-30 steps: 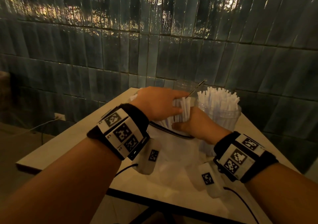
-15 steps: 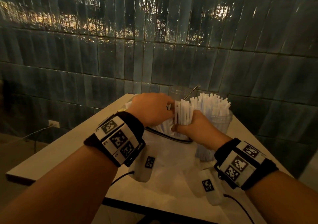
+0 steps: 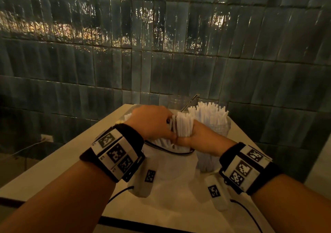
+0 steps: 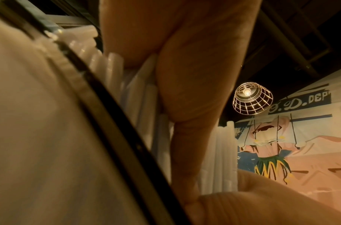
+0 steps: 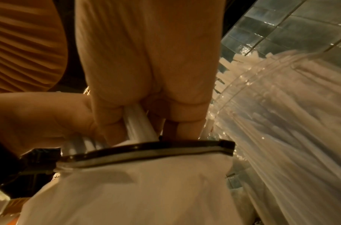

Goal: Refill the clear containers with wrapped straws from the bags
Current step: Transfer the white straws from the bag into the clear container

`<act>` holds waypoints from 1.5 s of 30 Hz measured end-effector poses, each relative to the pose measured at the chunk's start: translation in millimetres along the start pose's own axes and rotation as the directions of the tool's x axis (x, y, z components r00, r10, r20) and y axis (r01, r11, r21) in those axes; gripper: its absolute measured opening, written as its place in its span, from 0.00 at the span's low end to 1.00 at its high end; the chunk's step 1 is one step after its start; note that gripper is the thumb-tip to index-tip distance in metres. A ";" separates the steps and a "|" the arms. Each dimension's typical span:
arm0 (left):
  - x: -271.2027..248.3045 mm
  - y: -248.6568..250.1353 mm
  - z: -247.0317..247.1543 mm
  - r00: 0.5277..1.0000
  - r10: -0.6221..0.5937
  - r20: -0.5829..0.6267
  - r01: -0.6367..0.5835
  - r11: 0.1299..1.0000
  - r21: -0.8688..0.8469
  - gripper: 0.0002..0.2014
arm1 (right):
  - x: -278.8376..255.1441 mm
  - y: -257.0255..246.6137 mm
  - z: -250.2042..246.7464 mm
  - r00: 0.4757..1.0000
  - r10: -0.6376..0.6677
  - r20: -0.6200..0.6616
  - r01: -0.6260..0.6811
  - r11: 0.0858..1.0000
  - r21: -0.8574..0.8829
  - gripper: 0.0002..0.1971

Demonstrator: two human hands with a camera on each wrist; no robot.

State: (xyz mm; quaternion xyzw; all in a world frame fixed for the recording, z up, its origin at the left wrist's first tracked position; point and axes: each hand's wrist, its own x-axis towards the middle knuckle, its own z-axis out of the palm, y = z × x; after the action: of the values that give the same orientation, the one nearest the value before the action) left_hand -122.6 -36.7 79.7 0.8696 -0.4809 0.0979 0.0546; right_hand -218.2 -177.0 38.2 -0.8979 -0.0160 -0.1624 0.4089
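Observation:
A bunch of white wrapped straws [image 3: 183,126] stands upright above the mouth of a white bag [image 3: 172,163] with a dark zip rim. My right hand [image 3: 193,137] grips the bunch low down, fingers curled round it [image 5: 139,121]. My left hand [image 3: 152,123] holds the bunch from the left, fingers against the straws [image 4: 152,115]. More straws lie inside the bag [image 3: 161,142]. A clear container [image 3: 214,139] packed with wrapped straws stands just right of the bag [image 5: 291,121].
The pale table [image 3: 59,163] meets a dark tiled wall [image 3: 161,53] at the back. Behind the full container stands another clear container [image 3: 177,101] holding one thin dark stick. A cable trails off the table's near right edge.
The bunch has risen out of the bag, and my right hand has closed tighter round its base. My left hand stays pressed against its left side.

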 end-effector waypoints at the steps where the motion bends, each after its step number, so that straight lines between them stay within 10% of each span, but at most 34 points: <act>1: 0.2 0.3 -0.2 1.000 -0.009 0.000 0.009 1.000 -0.009 0.22 | -0.3 0.6 -1.3 1.000 -0.005 -0.010 0.005 1.000 0.000 0.22; 23: 4.9 16.1 -4.6 0.999 -0.034 0.037 0.034 0.999 0.011 0.17 | 4.2 -51.4 -69.1 0.955 0.024 -0.297 0.055 0.966 0.254 0.03; 36: 4.7 13.0 0.8 1.000 -0.024 0.000 0.024 1.000 -0.002 0.18 | 20.6 -69.6 -113.9 0.912 -0.121 -0.391 0.072 0.988 -0.137 0.05; 45: 5.1 8.6 3.3 1.000 -0.005 -0.011 0.005 1.000 -0.001 0.17 | 23.5 -12.2 -101.5 0.935 0.016 -0.354 -0.088 0.978 -0.190 0.03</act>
State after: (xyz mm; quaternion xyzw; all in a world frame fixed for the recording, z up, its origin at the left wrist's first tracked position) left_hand -126.9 -46.1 77.6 0.8702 -0.4785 0.1021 0.0579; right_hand -226.2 -246.4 116.4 -0.8916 0.0976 -0.3096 0.3156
